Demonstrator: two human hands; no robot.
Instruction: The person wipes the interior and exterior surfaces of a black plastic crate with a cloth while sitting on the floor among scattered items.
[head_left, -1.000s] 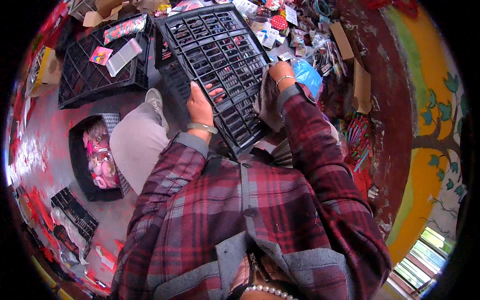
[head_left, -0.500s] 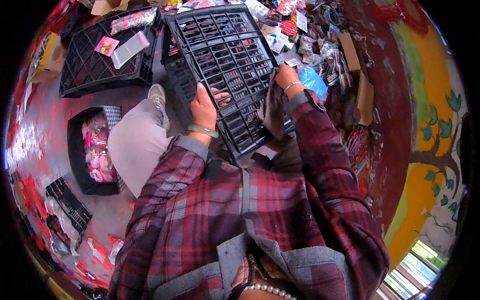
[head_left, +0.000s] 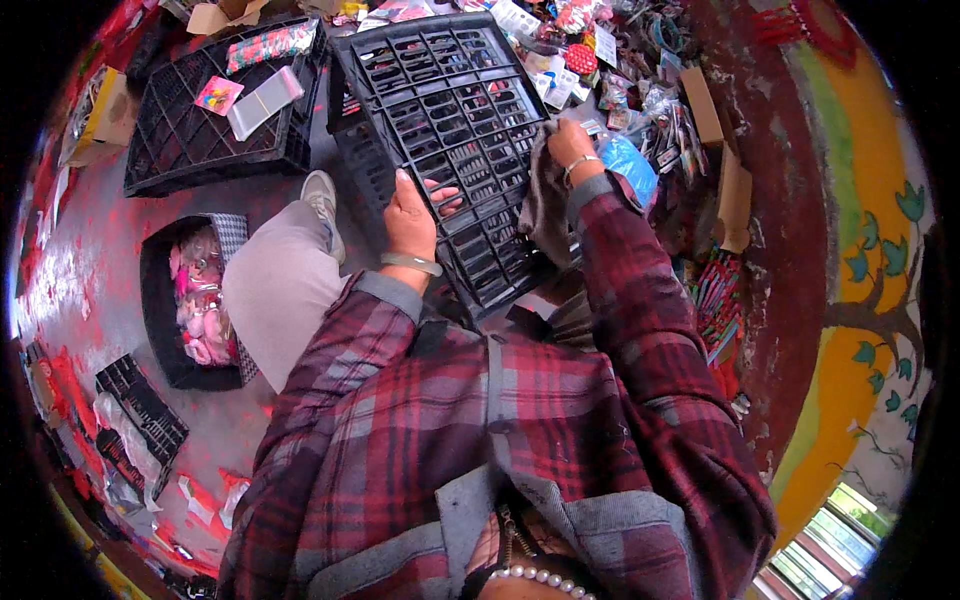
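A black plastic lattice basket (head_left: 450, 150) is tilted up in front of me, its slotted face toward me. My left hand (head_left: 410, 215) grips its left edge, thumb up along the rim and fingertips showing through the slots. At the right edge, my right hand (head_left: 570, 145) is closed on a dark brown cloth (head_left: 548, 205), which hangs down against the basket's side. Through the slots, more black lattice shows behind the basket. Part of the right hand's fingers is hidden by the cloth.
Another black crate (head_left: 215, 130) at the left carries plastic packets. A dark box of pink items (head_left: 200, 295) stands beside my knee. Many small packaged goods (head_left: 640, 90) and a blue plastic bag (head_left: 628, 165) lie at the right, near a cardboard flap (head_left: 733, 205) and painted wall (head_left: 860, 250).
My right hand has moved slightly up along the basket's right edge, taking the cloth with it. The left hand keeps its hold, and the basket stays almost in place.
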